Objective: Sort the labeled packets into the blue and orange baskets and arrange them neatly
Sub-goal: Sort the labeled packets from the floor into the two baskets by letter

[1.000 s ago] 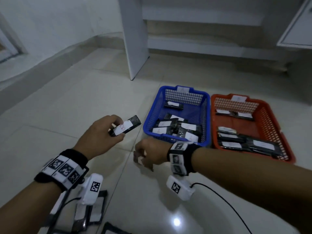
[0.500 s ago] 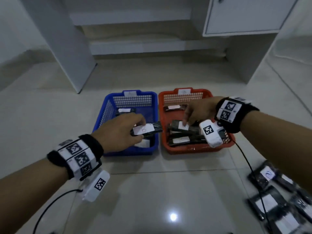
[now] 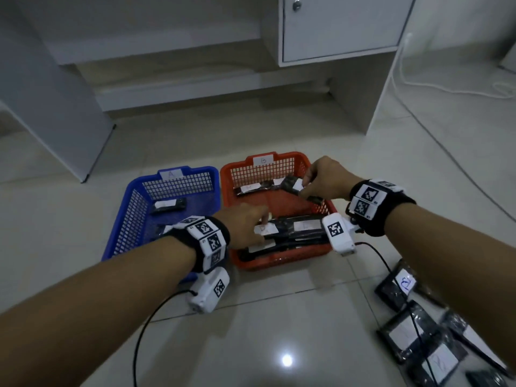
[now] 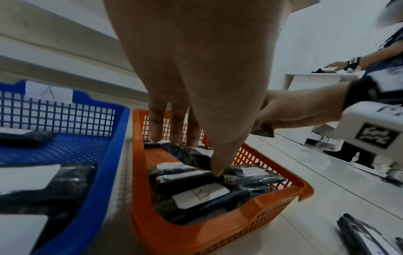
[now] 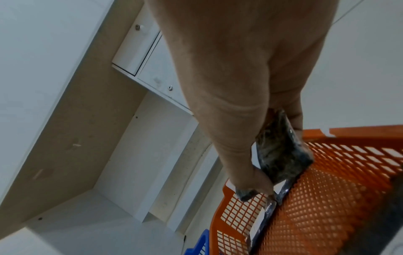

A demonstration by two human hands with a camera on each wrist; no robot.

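The blue basket, tagged A, stands left of the orange basket, tagged B. Both hold black packets with white labels: one lies in the blue one, and a stack fills the front of the orange one. My left hand reaches into the orange basket's front. It holds a labeled packet between thumb and fingers, low on the stack. My right hand grips another black packet above the orange basket's back right corner.
Several loose labeled packets lie on the tiled floor at the right, near my right forearm. A white cabinet and a white panel stand behind the baskets. A white cable crosses the floor. Another person works at a table.
My left hand carried its packet from above the blue basket to the orange basket's front. My right hand lifted a packet from the stack to the back right corner.
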